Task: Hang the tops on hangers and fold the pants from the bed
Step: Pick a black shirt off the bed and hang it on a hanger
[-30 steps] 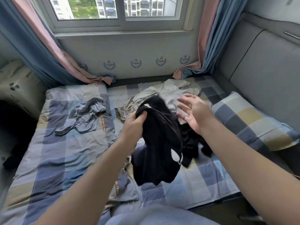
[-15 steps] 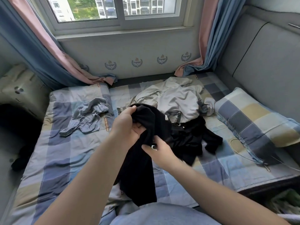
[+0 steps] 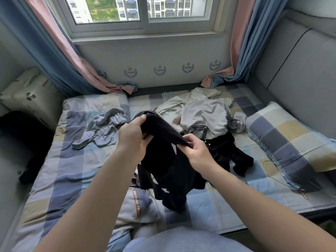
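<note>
A black garment with white marks (image 3: 169, 171) hangs above the checked bed (image 3: 72, 160), held up by both hands. My left hand (image 3: 132, 137) grips its upper edge at the left. My right hand (image 3: 198, 151) pinches the same edge a little to the right and lower. The cloth droops below them toward the bed. More black clothing (image 3: 229, 153) lies crumpled on the bed behind my right hand. A pale grey and cream pile of clothes (image 3: 201, 113) sits further back. A crumpled blue-grey garment (image 3: 101, 130) lies to the left.
A checked pillow (image 3: 291, 135) lies at the right against a grey padded headboard (image 3: 300, 70). A thin cable (image 3: 272, 175) runs over the bed near the pillow. Curtains (image 3: 60, 57) hang down beside the window at the back. Dark things sit on the floor at the left.
My right hand came from open above the pile to pinching the black garment's edge. Both hands have spread the edge apart and raised it slightly.
</note>
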Tool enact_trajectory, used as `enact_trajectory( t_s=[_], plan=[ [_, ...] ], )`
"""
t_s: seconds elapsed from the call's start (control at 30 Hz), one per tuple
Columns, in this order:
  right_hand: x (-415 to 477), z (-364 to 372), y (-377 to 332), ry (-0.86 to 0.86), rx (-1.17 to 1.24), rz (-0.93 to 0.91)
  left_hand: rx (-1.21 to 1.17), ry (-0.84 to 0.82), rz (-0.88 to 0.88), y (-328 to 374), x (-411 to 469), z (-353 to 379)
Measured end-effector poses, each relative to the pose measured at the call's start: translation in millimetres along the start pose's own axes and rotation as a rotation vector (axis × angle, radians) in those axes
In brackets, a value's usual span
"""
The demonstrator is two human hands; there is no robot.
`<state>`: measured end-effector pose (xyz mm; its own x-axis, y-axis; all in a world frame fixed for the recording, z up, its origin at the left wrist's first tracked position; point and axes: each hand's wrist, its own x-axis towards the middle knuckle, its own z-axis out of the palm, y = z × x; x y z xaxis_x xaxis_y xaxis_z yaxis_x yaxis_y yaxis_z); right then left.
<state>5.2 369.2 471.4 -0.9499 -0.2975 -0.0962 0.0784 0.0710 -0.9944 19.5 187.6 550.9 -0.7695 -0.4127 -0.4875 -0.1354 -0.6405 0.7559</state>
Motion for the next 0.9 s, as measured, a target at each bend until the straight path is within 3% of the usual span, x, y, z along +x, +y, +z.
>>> enact_trajectory(
  t_s=[0.17,0.23,0.3,0.4,0.47,0.63,0.77,0.9],
  plan=[
    [6,-32,-41,-0.122,0.207,0.017,0.619,0.012,0.416,-22,2,-15],
    [7,-43,-57,-0.220,0.240,0.047,0.900,-0.138,0.632,-30,1,-17],
    [9,-50,-68,-0.300,0.210,0.068,1.085,-0.360,0.705,-39,1,-14],
    [13,-57,-74,-0.345,0.182,0.085,1.093,-0.599,0.549,-51,-1,-6],
    [16,-66,-75,-0.339,0.097,0.054,1.040,-0.562,0.501,-54,3,-4],
    [17,-94,-68,-0.338,-0.543,-0.056,0.786,-0.377,0.285,-40,3,-2],
    [17,-93,-44,-0.233,-0.935,-0.166,0.641,-0.519,0.006,-25,-9,3],
    [23,-86,-19,-0.041,-1.145,-0.100,0.562,-0.558,-0.177,-22,-20,6]
  ],
)
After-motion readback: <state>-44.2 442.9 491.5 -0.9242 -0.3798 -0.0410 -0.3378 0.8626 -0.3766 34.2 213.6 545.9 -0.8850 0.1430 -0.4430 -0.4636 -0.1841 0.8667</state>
